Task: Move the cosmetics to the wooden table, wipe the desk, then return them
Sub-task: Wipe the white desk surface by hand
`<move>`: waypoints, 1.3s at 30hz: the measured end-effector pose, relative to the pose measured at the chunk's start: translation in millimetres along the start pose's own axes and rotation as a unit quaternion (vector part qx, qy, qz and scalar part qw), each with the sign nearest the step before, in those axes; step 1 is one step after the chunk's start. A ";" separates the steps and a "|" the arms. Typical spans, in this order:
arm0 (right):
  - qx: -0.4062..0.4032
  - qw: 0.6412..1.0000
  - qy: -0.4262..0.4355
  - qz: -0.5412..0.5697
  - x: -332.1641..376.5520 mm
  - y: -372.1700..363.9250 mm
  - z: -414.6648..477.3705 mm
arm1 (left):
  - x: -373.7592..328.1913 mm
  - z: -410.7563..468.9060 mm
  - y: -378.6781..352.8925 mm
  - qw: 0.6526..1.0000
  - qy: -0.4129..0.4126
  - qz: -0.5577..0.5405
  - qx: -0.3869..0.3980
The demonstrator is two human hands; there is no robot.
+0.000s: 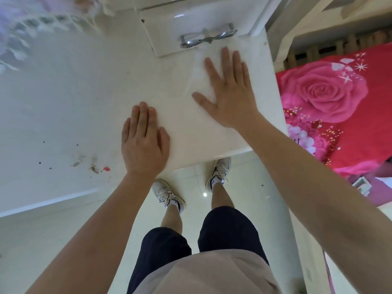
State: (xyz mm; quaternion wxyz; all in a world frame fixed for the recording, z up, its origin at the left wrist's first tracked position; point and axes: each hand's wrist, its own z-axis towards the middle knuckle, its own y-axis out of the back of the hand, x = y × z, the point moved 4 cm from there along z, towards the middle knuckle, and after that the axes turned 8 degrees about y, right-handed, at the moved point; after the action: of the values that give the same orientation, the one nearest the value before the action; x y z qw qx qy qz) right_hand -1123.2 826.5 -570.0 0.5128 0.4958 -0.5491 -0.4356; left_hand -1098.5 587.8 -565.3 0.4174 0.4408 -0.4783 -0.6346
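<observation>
Glossy cream floor tiles (244,187) catch a small glint of light. At right, a rose-printed red bedspread (318,92), with wooden slats (318,46) beyond it.

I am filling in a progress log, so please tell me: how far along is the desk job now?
Looks done: no cosmetics stand on the visible part of the glossy white desk. In hand: the right hand presses a thin white wipe flat on it, while the left hand rests flat. Left: red and dark stains near the front edge need wiping, then the cosmetics return.
</observation>
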 end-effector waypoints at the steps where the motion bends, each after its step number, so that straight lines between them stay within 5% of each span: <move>1: 0.002 0.999 -0.042 0.003 -16.2 2.0 11.5 | 0.2 0.2 -0.3 1.000 0.000 -0.002 -0.002; 5: -0.042 0.981 -0.186 0.026 -37.9 -1.0 -18.6 | 2.1 -1.1 -1.4 1.000 0.004 -0.022 -0.002; 8: -0.045 0.979 -0.196 0.024 -10.4 -8.6 -63.1 | 2.9 -1.1 -1.5 0.999 0.010 -0.031 0.000; 19: -0.017 1.000 0.000 0.021 95.2 -11.4 31.1 | 34.8 18.3 24.7 0.991 0.019 -0.134 -0.006; 25: 0.005 0.961 0.276 -0.011 104.6 -17.6 0.3 | 122.2 34.6 46.0 0.995 0.082 -0.047 0.005; 27: 0.006 0.971 0.239 -0.016 75.0 -14.7 -10.6 | 144.5 39.3 46.1 0.995 0.094 -0.027 0.032; 30: 0.010 1.000 0.018 -0.004 41.8 -10.4 -15.1 | 160.4 42.5 46.1 0.990 0.121 -0.041 0.057; 33: -0.005 0.996 -0.082 0.015 79.9 -11.1 0.8 | 161.2 45.7 45.6 0.986 0.145 -0.058 0.053; 39: 0.019 0.987 0.161 0.016 204.8 -21.8 57.5 | 169.7 47.5 46.6 0.988 0.121 -0.081 0.047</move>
State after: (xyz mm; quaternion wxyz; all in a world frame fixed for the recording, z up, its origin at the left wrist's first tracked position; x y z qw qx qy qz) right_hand -1174.7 618.9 -570.1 0.5922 0.5601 -0.4753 -0.3311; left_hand -1183.7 428.7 -539.7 0.3983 0.5704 -0.4161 -0.5855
